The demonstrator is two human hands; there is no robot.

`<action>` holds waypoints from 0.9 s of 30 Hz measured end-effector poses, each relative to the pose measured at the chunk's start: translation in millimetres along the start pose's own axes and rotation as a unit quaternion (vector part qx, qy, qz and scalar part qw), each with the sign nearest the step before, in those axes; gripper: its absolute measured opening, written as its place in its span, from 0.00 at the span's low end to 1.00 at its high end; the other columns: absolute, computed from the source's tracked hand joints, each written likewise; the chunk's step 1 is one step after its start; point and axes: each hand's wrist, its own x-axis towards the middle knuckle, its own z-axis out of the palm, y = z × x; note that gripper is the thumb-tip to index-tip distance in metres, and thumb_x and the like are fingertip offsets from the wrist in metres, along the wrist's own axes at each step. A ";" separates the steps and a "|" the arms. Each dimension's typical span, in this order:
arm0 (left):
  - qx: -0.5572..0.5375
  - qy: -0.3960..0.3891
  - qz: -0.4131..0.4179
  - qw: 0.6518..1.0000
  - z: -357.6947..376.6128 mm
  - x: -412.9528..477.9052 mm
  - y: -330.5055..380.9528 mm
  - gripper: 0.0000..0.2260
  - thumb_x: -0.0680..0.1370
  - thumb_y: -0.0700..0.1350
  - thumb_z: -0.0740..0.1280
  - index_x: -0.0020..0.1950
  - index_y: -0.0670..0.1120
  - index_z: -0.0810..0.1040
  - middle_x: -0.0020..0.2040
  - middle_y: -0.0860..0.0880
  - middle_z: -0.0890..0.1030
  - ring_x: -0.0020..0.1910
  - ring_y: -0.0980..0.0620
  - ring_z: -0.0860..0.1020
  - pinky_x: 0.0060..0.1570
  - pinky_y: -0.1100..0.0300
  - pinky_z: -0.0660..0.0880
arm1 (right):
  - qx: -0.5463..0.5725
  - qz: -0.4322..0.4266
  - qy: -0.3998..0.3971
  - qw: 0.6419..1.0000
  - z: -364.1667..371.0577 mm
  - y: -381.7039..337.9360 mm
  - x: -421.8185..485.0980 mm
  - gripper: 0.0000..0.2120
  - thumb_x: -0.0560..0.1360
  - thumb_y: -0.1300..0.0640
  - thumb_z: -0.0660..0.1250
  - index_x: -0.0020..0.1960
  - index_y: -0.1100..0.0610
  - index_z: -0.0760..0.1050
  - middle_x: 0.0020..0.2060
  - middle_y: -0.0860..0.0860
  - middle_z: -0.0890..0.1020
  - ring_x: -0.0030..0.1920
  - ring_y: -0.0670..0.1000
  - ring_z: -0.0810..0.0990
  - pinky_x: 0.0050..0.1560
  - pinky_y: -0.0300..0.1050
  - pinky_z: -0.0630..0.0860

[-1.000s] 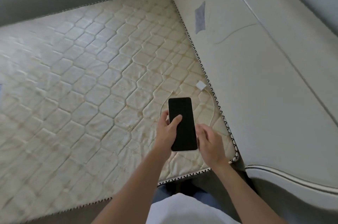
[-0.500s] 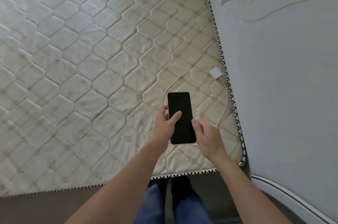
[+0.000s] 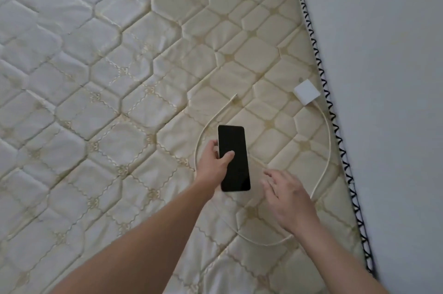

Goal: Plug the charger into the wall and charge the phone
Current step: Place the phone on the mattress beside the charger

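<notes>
A phone point(image 3: 234, 158) with a dark screen is gripped in my left hand point(image 3: 213, 164), thumb across the glass, held above the mattress. To its right, my right hand point(image 3: 286, 200) hovers with fingers spread, holding nothing. A white charger block point(image 3: 306, 92) lies on the mattress near the right edge. Its white cable point(image 3: 328, 140) loops down under my right hand and back up on the left, ending in a free connector tip point(image 3: 234, 96) above the phone.
The quilted cream mattress point(image 3: 107, 101) fills most of the view. A black-and-white stitched border point(image 3: 335, 121) marks its right edge, against a pale headboard panel point(image 3: 388, 77). No wall socket is visible.
The camera has moved closer and tilted down over the mattress. My right hand has come off the phone's edge and opened, now hovering to the right. My left hand keeps the phone.
</notes>
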 end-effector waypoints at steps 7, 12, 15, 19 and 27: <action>0.077 0.027 0.037 0.996 1.2 38.9 -10.9 0.14 0.76 0.47 0.72 0.58 0.56 0.73 0.49 0.54 0.84 0.45 0.59 0.82 0.44 0.60 0.80 | -0.148 -0.003 -0.003 0.989 44.5 31.9 27.4 0.32 0.77 0.40 0.59 0.77 0.47 0.55 0.78 0.50 0.57 0.78 0.54 0.52 0.75 0.58 0.59; 0.217 0.099 0.105 0.965 -4.1 39.5 -17.7 0.16 0.73 0.51 0.75 0.59 0.54 0.76 0.48 0.59 0.79 0.47 0.58 0.79 0.48 0.59 0.78 | -0.198 0.028 -0.021 0.980 67.2 41.7 27.4 0.42 0.73 0.29 0.55 0.78 0.43 0.39 0.80 0.48 0.43 0.79 0.55 0.42 0.75 0.64 0.51; 0.267 0.109 0.134 0.948 -1.6 41.4 -16.5 0.17 0.71 0.53 0.76 0.57 0.53 0.76 0.49 0.58 0.78 0.47 0.56 0.79 0.49 0.56 0.78 | -0.212 0.024 -0.015 0.977 71.9 47.5 24.4 0.42 0.72 0.27 0.50 0.78 0.43 0.36 0.80 0.47 0.41 0.79 0.55 0.40 0.75 0.64 0.50; 0.322 0.097 0.136 0.932 -11.6 44.9 -9.6 0.19 0.72 0.55 0.74 0.60 0.53 0.76 0.51 0.57 0.80 0.49 0.56 0.78 0.47 0.59 0.75 | -0.211 0.026 -0.030 0.977 72.1 46.5 24.2 0.41 0.72 0.27 0.46 0.78 0.43 0.37 0.80 0.47 0.43 0.79 0.54 0.42 0.75 0.63 0.49; 0.497 0.111 0.256 0.822 -82.0 87.3 26.5 0.26 0.75 0.54 0.71 0.72 0.57 0.69 0.68 0.51 0.72 0.64 0.47 0.72 0.60 0.49 0.72 | -0.204 0.000 0.012 0.979 -3.1 44.4 66.8 0.36 0.74 0.32 0.36 0.78 0.46 0.48 0.79 0.48 0.56 0.78 0.52 0.51 0.76 0.54 0.55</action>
